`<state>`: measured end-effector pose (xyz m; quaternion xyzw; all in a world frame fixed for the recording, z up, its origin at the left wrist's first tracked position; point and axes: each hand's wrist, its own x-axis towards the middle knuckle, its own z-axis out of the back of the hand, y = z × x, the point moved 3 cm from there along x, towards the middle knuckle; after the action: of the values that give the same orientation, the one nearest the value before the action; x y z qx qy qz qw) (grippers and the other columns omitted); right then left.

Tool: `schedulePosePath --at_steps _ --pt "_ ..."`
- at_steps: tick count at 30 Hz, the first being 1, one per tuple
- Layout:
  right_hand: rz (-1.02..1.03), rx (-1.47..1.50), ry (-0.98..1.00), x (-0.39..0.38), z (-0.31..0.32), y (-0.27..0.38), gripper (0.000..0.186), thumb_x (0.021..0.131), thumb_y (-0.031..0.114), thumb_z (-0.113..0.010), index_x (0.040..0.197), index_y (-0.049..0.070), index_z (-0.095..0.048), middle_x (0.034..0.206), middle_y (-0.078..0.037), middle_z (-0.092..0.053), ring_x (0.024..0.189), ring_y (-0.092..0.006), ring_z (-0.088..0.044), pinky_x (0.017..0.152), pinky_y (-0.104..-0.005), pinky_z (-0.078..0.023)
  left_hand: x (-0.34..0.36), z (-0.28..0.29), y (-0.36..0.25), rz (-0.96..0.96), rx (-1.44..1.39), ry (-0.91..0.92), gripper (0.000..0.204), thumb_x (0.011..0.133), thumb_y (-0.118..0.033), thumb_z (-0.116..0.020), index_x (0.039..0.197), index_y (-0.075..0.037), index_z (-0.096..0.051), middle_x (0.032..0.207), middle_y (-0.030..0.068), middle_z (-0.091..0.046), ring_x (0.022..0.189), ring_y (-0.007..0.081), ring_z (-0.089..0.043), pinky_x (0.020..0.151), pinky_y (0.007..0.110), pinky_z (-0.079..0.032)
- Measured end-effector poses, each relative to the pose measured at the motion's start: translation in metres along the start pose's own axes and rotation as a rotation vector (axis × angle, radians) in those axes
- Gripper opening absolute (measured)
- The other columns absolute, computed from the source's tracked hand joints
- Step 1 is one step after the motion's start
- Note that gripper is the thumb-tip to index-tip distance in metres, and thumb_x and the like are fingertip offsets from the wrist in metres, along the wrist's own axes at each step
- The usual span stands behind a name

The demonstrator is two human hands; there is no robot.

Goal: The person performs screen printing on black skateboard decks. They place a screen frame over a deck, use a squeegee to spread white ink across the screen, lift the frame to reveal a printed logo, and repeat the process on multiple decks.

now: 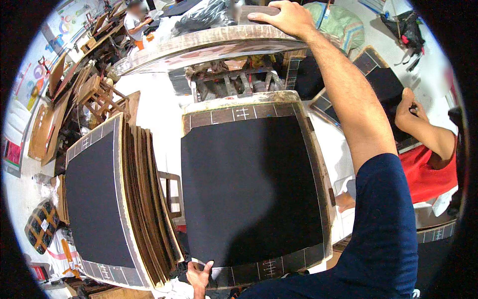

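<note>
My right hand (284, 20) reaches up across the view and grips the top of a raised, curved wooden frame (209, 39) with a pale, worn edge. Below it, a flat board (251, 184) carries a square of black fabric inside a border with white markings. My left hand (199, 274) grips this board's near edge at the lower left corner, thumb on top and the other fingers partly hidden. To the left stands a thick stack of similar boards (149, 194), topped by another black fabric piece (94, 199) on a marked board.
A co-worker in red (428, 164) bends over boards with black panels (376, 89) at the right. Another person (133, 27) is at the back left among wooden pieces. Wooden stools (94, 94) and leaning planks stand left. A green sack (338, 30) and black bags lie behind.
</note>
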<state>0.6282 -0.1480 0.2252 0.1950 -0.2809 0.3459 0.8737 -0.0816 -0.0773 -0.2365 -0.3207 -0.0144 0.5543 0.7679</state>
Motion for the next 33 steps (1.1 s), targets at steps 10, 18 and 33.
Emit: schedulePosePath --at_steps 10,18,33 --pt "-0.007 -0.025 0.005 0.019 0.006 0.002 0.083 0.071 0.087 -0.072 0.098 0.010 -0.083 0.100 -0.021 -0.079 0.098 -0.0377 -0.076 0.089 -0.0469 -0.058 -0.019 -0.007 -0.031 -0.011 0.070 0.041 0.079 0.064 -0.064 -0.095 0.089 0.002 -0.059 0.077 0.0208 -0.068 0.077 0.0440 -0.068 0.075 0.053 -0.054" --pt "-0.016 -0.039 0.039 0.032 0.007 0.003 0.087 0.071 0.088 -0.070 0.104 0.008 -0.082 0.109 -0.022 -0.078 0.105 -0.0376 -0.075 0.093 -0.0469 -0.057 0.005 -0.006 -0.045 0.068 0.016 0.023 0.090 0.063 -0.061 -0.097 0.112 0.003 -0.056 0.096 0.0245 -0.071 0.093 0.0449 -0.071 0.086 0.051 -0.055" --pt "0.234 -0.056 -0.323 -0.089 -0.038 -0.002 0.067 0.071 0.076 -0.082 0.093 0.013 -0.078 0.088 -0.011 -0.076 0.086 -0.0325 -0.072 0.082 -0.0474 -0.053 0.135 0.040 -0.293 -0.434 -0.698 0.037 0.079 0.101 -0.039 -0.075 0.158 0.001 -0.037 0.154 0.0206 -0.052 0.137 0.0344 -0.057 0.113 0.048 -0.047"
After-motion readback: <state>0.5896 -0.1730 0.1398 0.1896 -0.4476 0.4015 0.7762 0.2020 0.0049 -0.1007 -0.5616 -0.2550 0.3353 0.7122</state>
